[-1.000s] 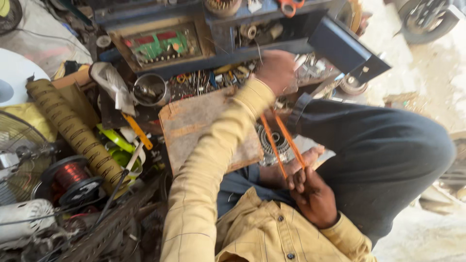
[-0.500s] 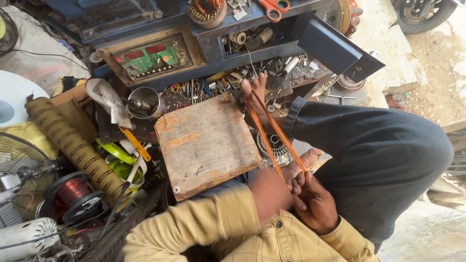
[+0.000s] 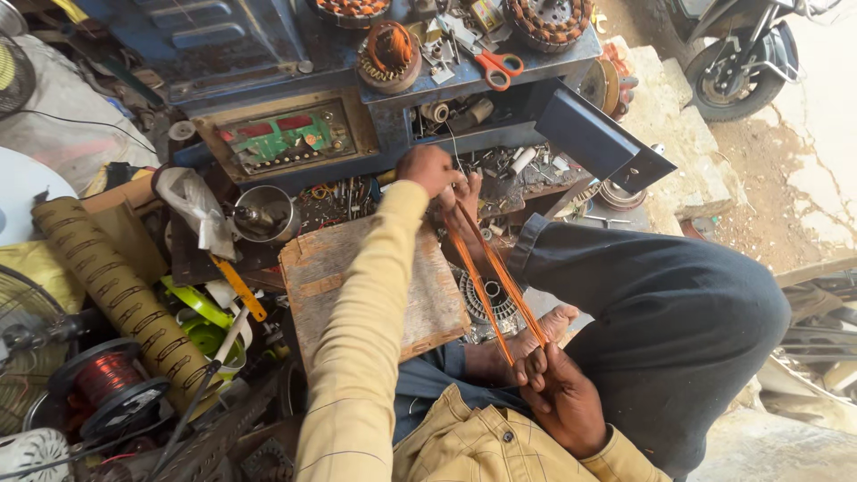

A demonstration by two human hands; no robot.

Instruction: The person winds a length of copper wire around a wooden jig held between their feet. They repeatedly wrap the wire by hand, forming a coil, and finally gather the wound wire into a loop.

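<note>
Left hand [image 3: 428,170] and right hand [image 3: 562,402], fingers closed, stretch a copper wire loop [image 3: 491,277] taut over the wooden board [image 3: 375,286].

The wire loop [image 3: 486,277] stretched between the left hand [image 3: 430,171] and right hand [image 3: 562,402] is coppery orange. Both sleeves [image 3: 357,339] are pale yellow with a thin check. At two o'clock from the loop, the trouser leg [image 3: 661,303] is dark blue-grey. At nine o'clock lies a worn brown wooden board [image 3: 321,268]. At twelve o'clock, scissors [image 3: 495,67] have red-orange handles. Far at eight o'clock, a black spool [image 3: 107,379] carries shiny red wire
</note>
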